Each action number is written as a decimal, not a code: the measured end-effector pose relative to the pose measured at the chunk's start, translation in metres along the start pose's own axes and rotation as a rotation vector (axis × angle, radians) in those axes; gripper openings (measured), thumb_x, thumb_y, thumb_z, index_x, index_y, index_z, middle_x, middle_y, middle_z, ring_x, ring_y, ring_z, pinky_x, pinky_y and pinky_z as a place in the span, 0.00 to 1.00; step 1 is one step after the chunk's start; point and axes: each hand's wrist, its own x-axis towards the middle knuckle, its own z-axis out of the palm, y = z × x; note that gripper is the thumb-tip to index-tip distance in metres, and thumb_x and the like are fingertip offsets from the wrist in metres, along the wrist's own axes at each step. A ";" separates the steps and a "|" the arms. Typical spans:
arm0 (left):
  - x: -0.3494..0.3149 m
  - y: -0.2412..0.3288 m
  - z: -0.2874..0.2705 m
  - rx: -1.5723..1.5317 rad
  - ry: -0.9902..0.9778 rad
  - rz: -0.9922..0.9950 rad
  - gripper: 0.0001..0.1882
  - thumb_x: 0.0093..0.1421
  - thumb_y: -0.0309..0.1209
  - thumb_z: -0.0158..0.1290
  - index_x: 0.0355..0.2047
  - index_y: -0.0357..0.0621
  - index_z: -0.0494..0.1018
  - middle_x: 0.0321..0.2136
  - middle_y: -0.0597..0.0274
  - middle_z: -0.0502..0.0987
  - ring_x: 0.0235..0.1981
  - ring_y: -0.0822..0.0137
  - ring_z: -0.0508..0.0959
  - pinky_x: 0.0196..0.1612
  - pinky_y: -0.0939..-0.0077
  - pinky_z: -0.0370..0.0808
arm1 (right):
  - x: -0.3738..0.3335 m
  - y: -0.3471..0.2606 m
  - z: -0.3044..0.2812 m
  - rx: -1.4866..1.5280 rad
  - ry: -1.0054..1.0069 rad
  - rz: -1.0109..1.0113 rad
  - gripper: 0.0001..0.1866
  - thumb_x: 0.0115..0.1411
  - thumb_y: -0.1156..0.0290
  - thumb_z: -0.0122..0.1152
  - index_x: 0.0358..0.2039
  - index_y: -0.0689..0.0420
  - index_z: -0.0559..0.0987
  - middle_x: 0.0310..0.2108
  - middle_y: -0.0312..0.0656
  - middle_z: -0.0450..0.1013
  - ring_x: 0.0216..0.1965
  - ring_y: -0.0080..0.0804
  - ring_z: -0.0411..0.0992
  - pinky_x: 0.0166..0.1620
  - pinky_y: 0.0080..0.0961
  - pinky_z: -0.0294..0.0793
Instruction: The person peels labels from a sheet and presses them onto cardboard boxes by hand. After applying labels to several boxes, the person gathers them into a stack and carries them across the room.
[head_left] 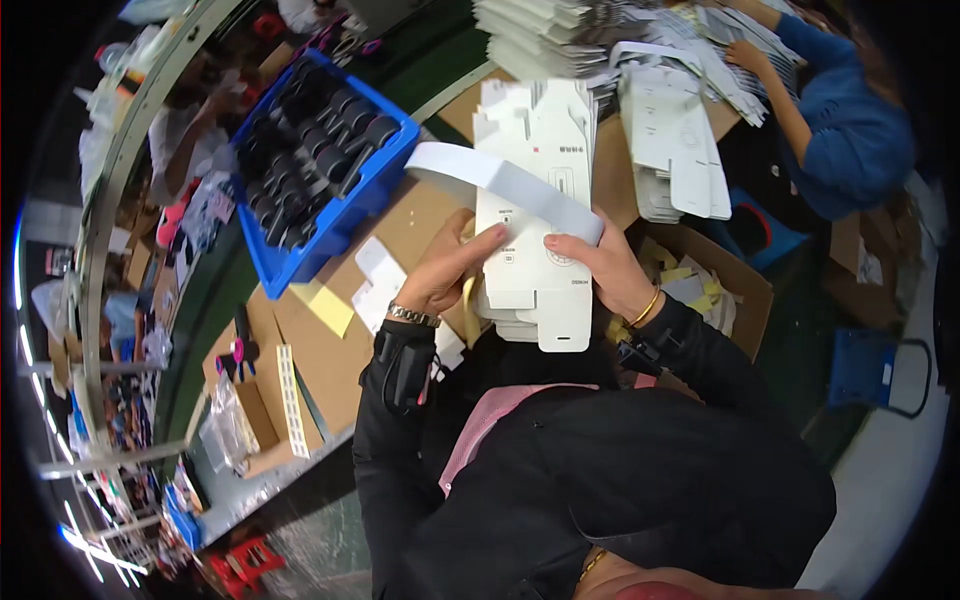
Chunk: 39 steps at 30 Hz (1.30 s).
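A stack of flat white cardboard box blanks (530,200), printed with small drawings, lies between my two hands above the table's edge. My left hand (447,265) grips its left side, thumb on top and the other fingers hidden beneath. My right hand (612,268) holds the right side in the same way, its thumb pressed on the top blank. Across the stack runs a curved white strip (530,187). Its right end meets my right hand, and its left end bows out past the stack's left edge. Whether the strip goes under the stack is hidden.
On the left stands a blue crate (390,165) of black handheld devices. Yellow sheets (322,308) and a small open carton (258,415) lie on the brown table. More blanks (675,140) are piled at the back right, near a person in blue (850,120). An open cardboard box (745,300) sits right.
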 end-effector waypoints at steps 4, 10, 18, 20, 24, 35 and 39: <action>-0.044 0.019 0.016 -0.176 0.069 0.207 0.41 0.59 0.40 0.70 0.63 0.29 0.63 0.53 0.50 0.78 0.51 0.65 0.81 0.53 0.75 0.79 | 0.006 -0.014 0.021 -0.448 -0.088 -0.319 0.20 0.67 0.72 0.64 0.58 0.62 0.74 0.51 0.43 0.76 0.48 0.27 0.77 0.46 0.24 0.76; -0.092 0.007 -0.022 -0.219 0.029 0.104 0.51 0.52 0.35 0.74 0.70 0.33 0.58 0.60 0.49 0.74 0.59 0.61 0.76 0.63 0.66 0.72 | 0.013 -0.043 0.027 -0.560 0.077 -0.640 0.14 0.68 0.75 0.57 0.53 0.61 0.76 0.41 0.35 0.74 0.41 0.22 0.70 0.46 0.22 0.71; -0.125 -0.013 -0.042 0.261 -0.419 -0.076 0.64 0.41 0.33 0.77 0.74 0.35 0.51 0.63 0.52 0.72 0.66 0.58 0.69 0.70 0.64 0.62 | 0.032 -0.083 -0.069 -1.015 0.519 -0.833 0.13 0.67 0.72 0.56 0.51 0.59 0.78 0.33 0.49 0.76 0.36 0.29 0.74 0.43 0.26 0.74; -0.131 -0.026 -0.050 0.280 -0.460 -0.067 0.63 0.41 0.32 0.77 0.74 0.35 0.52 0.62 0.51 0.72 0.65 0.58 0.70 0.70 0.63 0.63 | -0.006 -0.095 -0.114 -1.021 0.668 -0.748 0.17 0.64 0.69 0.61 0.53 0.56 0.77 0.34 0.48 0.77 0.38 0.35 0.77 0.45 0.31 0.75; -0.164 -0.071 -0.094 0.157 -0.325 0.057 0.60 0.40 0.31 0.76 0.72 0.34 0.55 0.61 0.50 0.73 0.62 0.56 0.73 0.66 0.61 0.68 | -0.121 -0.072 -0.164 -1.701 1.079 -0.418 0.32 0.59 0.66 0.69 0.63 0.57 0.73 0.45 0.50 0.78 0.47 0.45 0.78 0.51 0.35 0.76; -0.218 -0.027 -0.043 0.064 0.381 0.699 0.47 0.50 0.31 0.74 0.67 0.39 0.62 0.55 0.53 0.77 0.55 0.60 0.78 0.57 0.64 0.77 | -0.097 0.019 0.095 -0.168 -0.446 -0.281 0.47 0.59 0.69 0.76 0.73 0.60 0.58 0.62 0.46 0.70 0.63 0.37 0.69 0.67 0.34 0.67; -0.240 -0.010 -0.048 0.355 0.609 0.984 0.45 0.50 0.37 0.75 0.64 0.39 0.66 0.53 0.52 0.79 0.54 0.59 0.79 0.56 0.63 0.76 | -0.064 0.034 0.153 -0.469 -0.569 -0.595 0.44 0.56 0.76 0.77 0.69 0.60 0.62 0.58 0.44 0.73 0.58 0.36 0.74 0.61 0.31 0.73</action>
